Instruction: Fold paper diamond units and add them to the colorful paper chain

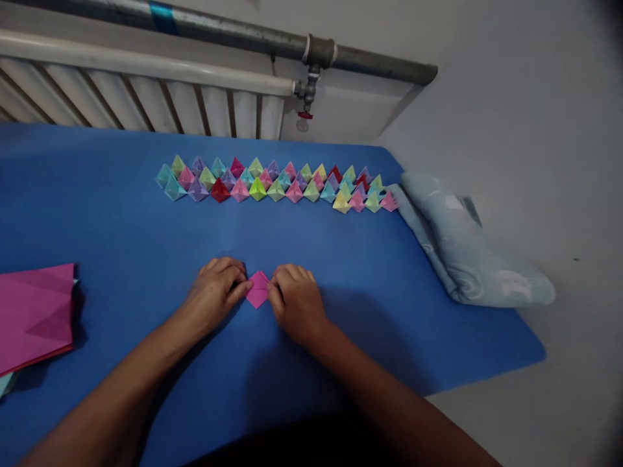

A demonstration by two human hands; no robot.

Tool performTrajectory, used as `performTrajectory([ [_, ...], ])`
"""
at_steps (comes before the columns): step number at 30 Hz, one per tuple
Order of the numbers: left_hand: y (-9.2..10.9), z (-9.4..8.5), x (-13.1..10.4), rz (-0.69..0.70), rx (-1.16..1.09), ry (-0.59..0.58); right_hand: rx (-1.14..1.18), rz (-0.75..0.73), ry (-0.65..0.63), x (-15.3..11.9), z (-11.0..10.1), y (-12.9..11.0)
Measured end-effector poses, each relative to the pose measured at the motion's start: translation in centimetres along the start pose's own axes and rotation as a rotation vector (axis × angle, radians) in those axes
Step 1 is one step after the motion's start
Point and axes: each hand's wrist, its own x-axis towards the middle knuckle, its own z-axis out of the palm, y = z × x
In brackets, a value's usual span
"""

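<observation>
A small pink piece of folded paper (257, 292), diamond-shaped with one corner pointing toward me, lies on the blue tabletop (195, 240) in the head view. My left hand (217, 288) pinches its left corner between thumb and fingers. At the opposite corner, my right hand (298, 299) grips the paper the same way, fingers curled. Beyond both hands stand rows of small folded paper pieces (257, 188) in pink, red, yellow, green, blue and purple.
At the left edge lies a stack of paper sheets (36, 318), magenta on top. A folded pale blue-green cloth (467, 253) rests along the table's right side. Behind the table are a white radiator (214, 107), a metal pipe (243, 32) and a red-handled valve (305, 115).
</observation>
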Motion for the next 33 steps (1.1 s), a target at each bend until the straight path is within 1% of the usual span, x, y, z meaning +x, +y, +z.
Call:
performTrajectory([
  [11, -0.34, 0.54, 0.16, 0.005, 0.051, 0.039, -0.072, -0.029, 0.048, 0.02, 0.28, -0.31],
  [18, -0.13, 0.50, 0.18, -0.032, 0.128, 0.015, -0.097, -0.038, 0.075, -0.06, 0.48, -0.38],
  [22, 0.09, 0.48, 0.12, -0.062, 0.170, 0.030, -0.056, 0.010, 0.041, -0.01, 0.45, -0.30],
  [26, 0.39, 0.29, 0.09, -0.095, 0.194, 0.018, 0.012, 0.068, 0.010, -0.06, 0.21, -0.11],
  [29, 0.51, 0.04, 0.11, -0.133, 0.208, 0.014, 0.065, 0.094, 0.003, -0.16, 0.05, 0.09],
  [33, 0.49, -0.25, 0.19, -0.150, 0.225, -0.004, 0.113, 0.123, 0.000, -0.12, 0.02, 0.36],
])
